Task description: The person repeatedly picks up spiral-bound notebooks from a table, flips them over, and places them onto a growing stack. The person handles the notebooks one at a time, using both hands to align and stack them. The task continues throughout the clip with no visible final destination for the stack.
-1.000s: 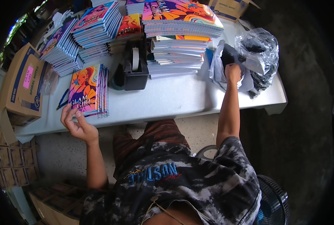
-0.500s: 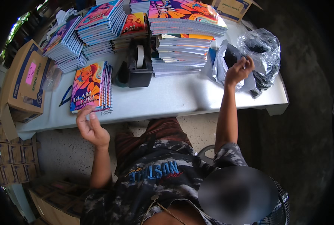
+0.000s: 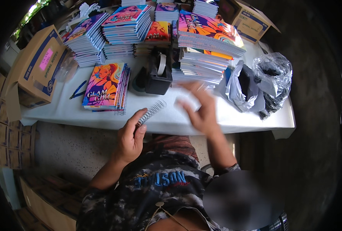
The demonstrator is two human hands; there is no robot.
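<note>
Near the front edge of the table, my left hand [image 3: 130, 139] pinches a dark wire spiral coil [image 3: 152, 111] between thumb and fingers, its free end tilted up to the right. My right hand [image 3: 202, 111], smeared by motion, is over the table in front of the tall stack of printed page sets [image 3: 201, 66]; its thumb and fingers are apart and I see nothing in it. Left of the coil lies a small pile of spiral notebooks [image 3: 103, 86] with a colourful cover on top. A black tape dispenser [image 3: 158, 81] stands just beyond the coil.
Clear plastic bags [image 3: 272, 82] of black coils sit at the table's right. Blue-handled pliers [image 3: 78, 91] lie left of the notebooks. Several notebook stacks [image 3: 126, 29] line the back. Cardboard boxes stand at the left [image 3: 38, 73] and back right [image 3: 251, 24].
My left hand has come up and right from the notebooks and now holds a coil. My right hand has left the plastic bags and moved left. The view has shifted slightly.
</note>
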